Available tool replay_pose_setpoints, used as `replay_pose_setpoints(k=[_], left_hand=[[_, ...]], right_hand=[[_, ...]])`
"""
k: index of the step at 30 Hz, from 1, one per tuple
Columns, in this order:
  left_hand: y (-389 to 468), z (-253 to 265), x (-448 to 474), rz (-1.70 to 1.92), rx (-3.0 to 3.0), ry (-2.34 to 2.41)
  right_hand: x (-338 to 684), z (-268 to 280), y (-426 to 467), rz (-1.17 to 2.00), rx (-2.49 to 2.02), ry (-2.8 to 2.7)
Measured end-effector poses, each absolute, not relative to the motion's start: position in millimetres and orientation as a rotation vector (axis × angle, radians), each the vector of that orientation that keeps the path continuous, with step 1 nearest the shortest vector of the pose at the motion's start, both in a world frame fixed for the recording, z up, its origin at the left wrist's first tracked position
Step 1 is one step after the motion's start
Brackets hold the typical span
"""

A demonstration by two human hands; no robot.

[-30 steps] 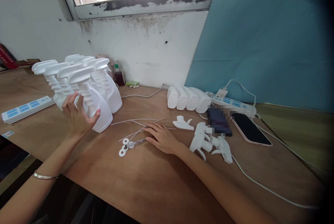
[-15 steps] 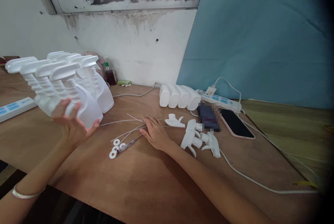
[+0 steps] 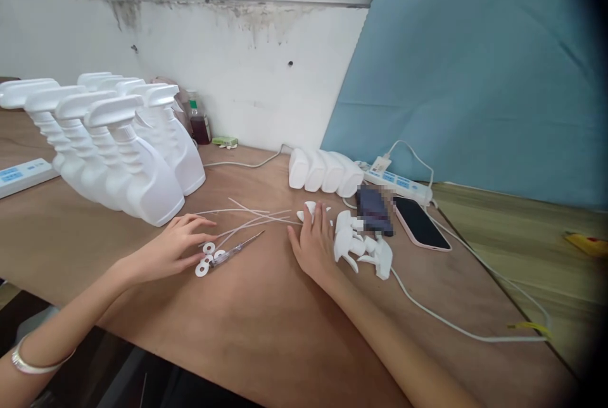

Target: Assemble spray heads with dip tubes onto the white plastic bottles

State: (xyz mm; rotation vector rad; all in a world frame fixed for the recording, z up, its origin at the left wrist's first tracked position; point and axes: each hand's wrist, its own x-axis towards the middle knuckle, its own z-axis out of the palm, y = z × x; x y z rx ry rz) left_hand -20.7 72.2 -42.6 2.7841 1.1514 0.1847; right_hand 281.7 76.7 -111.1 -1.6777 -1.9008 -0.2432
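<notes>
My left hand [image 3: 166, 246] hovers low over the table with its fingers stretched out, beside several white ring washers [image 3: 202, 268]. A clear-handled screwdriver [image 3: 234, 252] lies against the washers, pointing up and right. Thin white dip tubes [image 3: 247, 210] cross each other just behind it. My right hand [image 3: 314, 248] reaches flat toward a white trigger spray head [image 3: 311, 208], its fingers extended and partly covering it; whether they touch cannot be told. More trigger spray heads [image 3: 346, 244] lie in a cluster to the right of that hand. Neither hand holds anything.
White spray bottles [image 3: 164, 189] with trigger heads stand grouped at left. White bottles [image 3: 327, 170] without visible heads lie in a row at the back. A phone [image 3: 420, 223], a dark pixelated item [image 3: 374, 210], a power strip [image 3: 399, 185] and a cable [image 3: 441, 324] occupy the right side.
My left hand has come away from the spray bottles, down and right to the washers. My right hand has left the dip tubes and moved right to the lone spray head. The view has tilted slightly downward.
</notes>
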Motion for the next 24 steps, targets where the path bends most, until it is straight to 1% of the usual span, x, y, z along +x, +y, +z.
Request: replay_pose_setpoints(k=[5,11,14,16,20,24], left_hand=[[69,-50,-26,0.242,2.820,1.203],[74,-55,-25,0.313,2.791,1.261],[74,-50,-24,0.415,2.801,1.283],[74,-45,-18,0.549,2.796,1.257],[71,-41,13,0.874,2.677,0.989],[60,-45,57,1.080,2.634,0.590]], right_hand=[[284,-113,86,-0.232,-1.700,-1.812],[284,-109,74,-0.242,-1.637,-1.876],[286,-107,62,-0.204,-1.565,-1.906],[288,-106,51,-0.154,-1.499,-1.904],[293,-104,27,-0.061,-1.387,-1.867],[292,-100,9,-0.052,-1.217,-1.947]])
